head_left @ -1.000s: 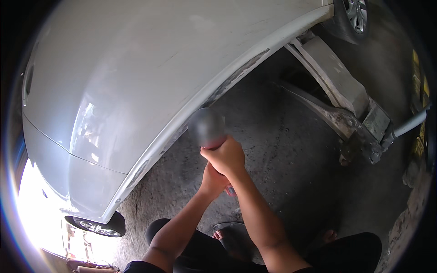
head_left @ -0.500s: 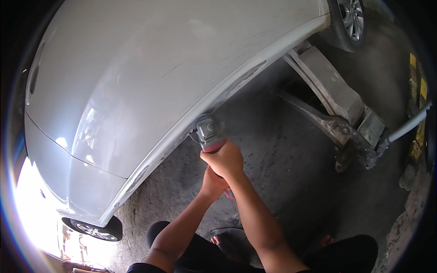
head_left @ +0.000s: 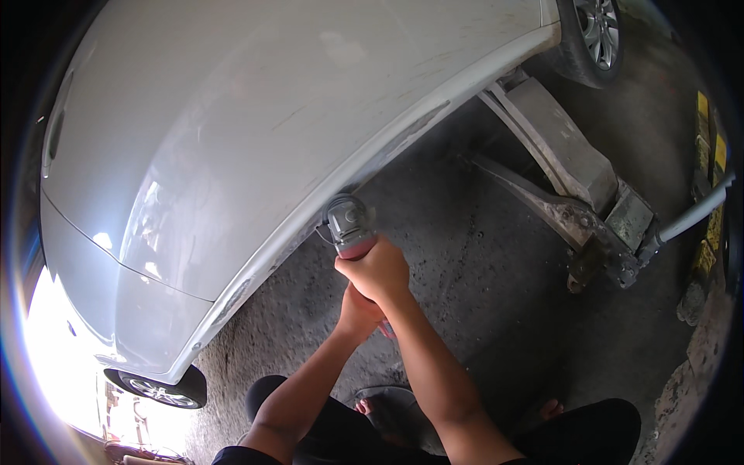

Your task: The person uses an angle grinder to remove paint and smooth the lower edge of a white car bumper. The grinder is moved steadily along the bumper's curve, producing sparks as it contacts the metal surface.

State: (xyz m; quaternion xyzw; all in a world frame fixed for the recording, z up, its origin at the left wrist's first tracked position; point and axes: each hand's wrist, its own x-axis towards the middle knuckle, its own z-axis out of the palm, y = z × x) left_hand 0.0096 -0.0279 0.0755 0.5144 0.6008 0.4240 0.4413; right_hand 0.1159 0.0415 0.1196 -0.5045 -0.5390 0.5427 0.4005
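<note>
Both my hands grip an angle grinder with a grey head and red body [head_left: 350, 223]. My right hand [head_left: 378, 267] wraps round its body just behind the head. Lower down, my left hand [head_left: 359, 314] is closed on the rear of the tool, a bit of red showing below it. The grinder's head is up against the lower sill [head_left: 291, 236] of a white car [head_left: 232, 139]; its disc is mostly hidden behind the guard. Bare, scuffed grey patches run along the sill, and thin scratches mark the panel above.
A grey floor jack [head_left: 562, 136] reaches under the car at the right, its pale handle [head_left: 694, 209] pointing outward. Wheels stand at upper right [head_left: 598, 39] and lower left [head_left: 163, 387]. Yellow-and-black bars [head_left: 707, 225] lie by the right edge. My feet are on the stained concrete floor [head_left: 496, 310].
The grinder and both hands have shifted slightly left along the sill. My grip looks the same.
</note>
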